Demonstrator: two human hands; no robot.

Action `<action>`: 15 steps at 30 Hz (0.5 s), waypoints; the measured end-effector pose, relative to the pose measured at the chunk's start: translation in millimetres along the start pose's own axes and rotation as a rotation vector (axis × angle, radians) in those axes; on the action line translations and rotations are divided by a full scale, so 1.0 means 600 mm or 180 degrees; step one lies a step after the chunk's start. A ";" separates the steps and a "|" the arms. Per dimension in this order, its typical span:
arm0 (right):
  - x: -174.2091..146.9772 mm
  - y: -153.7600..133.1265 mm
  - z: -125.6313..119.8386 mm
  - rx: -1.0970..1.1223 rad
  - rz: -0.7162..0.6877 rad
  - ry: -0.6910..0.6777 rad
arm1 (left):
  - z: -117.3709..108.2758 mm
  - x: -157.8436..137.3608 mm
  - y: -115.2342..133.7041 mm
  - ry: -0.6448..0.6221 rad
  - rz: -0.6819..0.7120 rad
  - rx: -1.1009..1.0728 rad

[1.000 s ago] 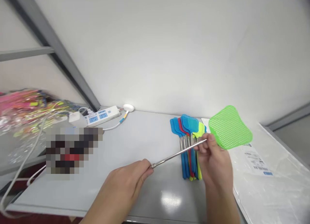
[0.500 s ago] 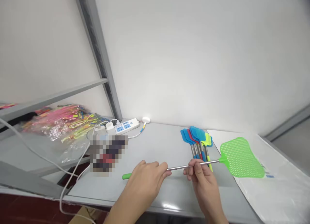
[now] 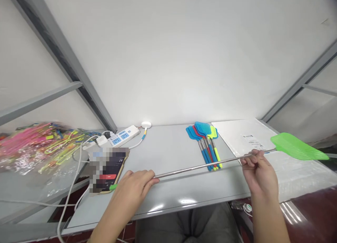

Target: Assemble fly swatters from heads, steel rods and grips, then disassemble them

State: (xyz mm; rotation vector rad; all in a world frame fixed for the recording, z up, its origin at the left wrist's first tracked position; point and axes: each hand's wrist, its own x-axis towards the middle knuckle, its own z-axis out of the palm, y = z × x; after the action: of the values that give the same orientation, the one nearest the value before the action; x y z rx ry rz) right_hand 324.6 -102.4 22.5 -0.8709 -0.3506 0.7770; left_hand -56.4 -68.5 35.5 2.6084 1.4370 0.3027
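A green fly swatter (image 3: 297, 147) with a long metal rod spans the view from left to right above the table. My left hand (image 3: 137, 187) is closed round its green handle end, whose tip pokes out on the left. Near the swatter's head, my right hand (image 3: 256, 166) grips the rod with palm turned up. Behind the rod lies a bunch of fly swatters (image 3: 202, 129) in blue, red and yellow, with short metal rods and coloured handles towards me.
At the left of the grey table (image 3: 168, 144) are a phone (image 3: 112, 169), partly blurred out, and a power strip (image 3: 123, 136) with plugs and white cables. Bagged colourful cords (image 3: 47, 141) lie on the left shelf. A white package (image 3: 237, 134) lies at the right.
My hands have moved apart and the swatter's rod between them is much longer. The swatter's head has shifted right and turned more edge-on. The camera view has moved too.
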 end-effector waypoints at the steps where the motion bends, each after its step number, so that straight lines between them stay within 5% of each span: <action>1: 0.019 -0.010 -0.012 0.0077 -0.0048 0.0065 | 0.001 0.005 -0.002 0.0098 0.0029 0.0063; 6: 0.075 -0.025 -0.029 0.0100 -0.0288 0.0101 | 0.011 0.033 0.026 0.0787 -0.0091 0.0449; 12: 0.011 0.040 0.022 -0.0456 0.0599 -0.0784 | 0.036 0.076 0.095 0.0984 -0.0295 0.0275; 15: -0.005 0.055 0.032 -0.0389 0.0610 -0.0716 | 0.062 0.060 0.111 0.1787 -0.0754 0.0135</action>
State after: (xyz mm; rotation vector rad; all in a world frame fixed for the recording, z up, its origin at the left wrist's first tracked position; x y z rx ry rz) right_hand 296.2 -80.9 8.3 -0.9431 -0.5227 1.0437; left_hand 25.7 -74.6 18.0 2.4529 1.9072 1.0436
